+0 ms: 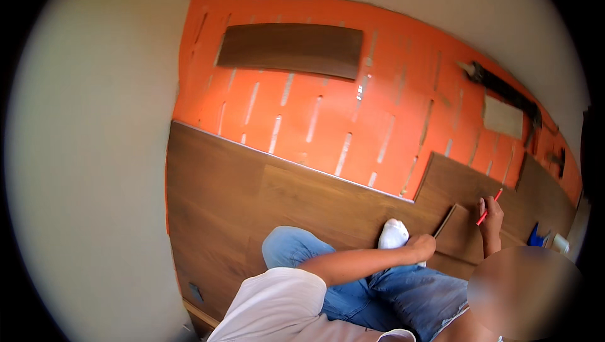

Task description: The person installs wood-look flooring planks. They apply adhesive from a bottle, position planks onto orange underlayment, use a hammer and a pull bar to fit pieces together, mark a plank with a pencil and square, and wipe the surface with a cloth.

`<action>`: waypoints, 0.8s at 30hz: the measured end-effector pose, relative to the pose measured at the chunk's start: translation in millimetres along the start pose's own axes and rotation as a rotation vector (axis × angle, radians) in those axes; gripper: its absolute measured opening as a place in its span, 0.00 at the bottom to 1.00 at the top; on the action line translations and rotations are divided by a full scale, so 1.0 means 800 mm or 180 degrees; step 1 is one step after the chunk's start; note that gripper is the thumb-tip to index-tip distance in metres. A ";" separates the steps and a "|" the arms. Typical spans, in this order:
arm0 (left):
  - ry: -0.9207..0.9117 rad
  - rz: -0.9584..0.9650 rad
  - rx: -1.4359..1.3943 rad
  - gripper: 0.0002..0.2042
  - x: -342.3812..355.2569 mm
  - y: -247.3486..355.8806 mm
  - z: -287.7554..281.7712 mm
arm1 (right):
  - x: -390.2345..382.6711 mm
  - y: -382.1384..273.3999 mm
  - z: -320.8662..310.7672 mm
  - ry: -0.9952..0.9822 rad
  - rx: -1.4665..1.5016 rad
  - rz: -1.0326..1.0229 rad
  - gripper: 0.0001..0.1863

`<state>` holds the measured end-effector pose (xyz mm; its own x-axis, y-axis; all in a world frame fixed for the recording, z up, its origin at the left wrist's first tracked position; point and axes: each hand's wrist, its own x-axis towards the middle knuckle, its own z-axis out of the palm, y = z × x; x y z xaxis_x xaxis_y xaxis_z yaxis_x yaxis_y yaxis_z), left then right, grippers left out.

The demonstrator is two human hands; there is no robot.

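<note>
While I sit low on the boards, a plain off-white wall [88, 153] rises at my far left, above a small grey-blue piece [196, 291] on the floor near its foot. Dark brown wood-look flooring [220, 178] spreads from there toward my legs, bordered on its far side by a bright orange underlay sheet [321, 121] marked with rows of pale slots. A loose rectangular brown board [290, 49] lies flat on the orange, well apart from both my hands. My bent left knee, in faded blue denim [290, 244], stands left of my foot in a white sock [394, 235]. Just beside the sock, my left hand [422, 249] is curled at the near left corner of a short dark brown wood-look plank [462, 235]; I cannot tell whether its fingers grip that edge or only press it. The plank lies between my hands, just right of the left and just left of the right. My right hand [491, 216] pinches a slim red pencil [498, 196], slanting up and to the right. Farther right, beyond the hand, rest a pale rectangular sheet [503, 117], a long black tool [507, 93] and, closer in, a blue object [537, 236] near a small white one [560, 243].
</note>
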<state>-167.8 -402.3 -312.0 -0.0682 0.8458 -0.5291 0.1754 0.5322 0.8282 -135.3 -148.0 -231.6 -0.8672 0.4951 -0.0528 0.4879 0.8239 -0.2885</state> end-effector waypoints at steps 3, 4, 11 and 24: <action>0.0052 0.0212 0.0492 0.11 0.003 0.014 -0.018 | 0.098 -0.076 -0.001 0.0085 0.0160 -0.0476 0.04; 0.0079 0.0312 0.0661 0.10 -0.001 0.023 -0.036 | 0.135 -0.104 0.004 0.0113 0.0264 -0.0642 0.04; 0.0949 0.0213 0.0016 0.13 -0.093 -0.017 -0.270 | 0.367 -0.366 0.108 -0.0207 0.0356 -0.2176 0.26; 0.5134 -0.1825 0.2448 0.11 -0.421 -0.459 -0.854 | 0.508 -0.570 0.183 -0.0867 -0.0061 -0.1734 0.65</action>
<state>-880.3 -857.7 -311.9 -0.9300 0.0546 0.3634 0.1128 0.9836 0.1410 -724.6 -362.8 -261.9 -0.9856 -0.0854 -0.1459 -0.0337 0.9449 -0.3258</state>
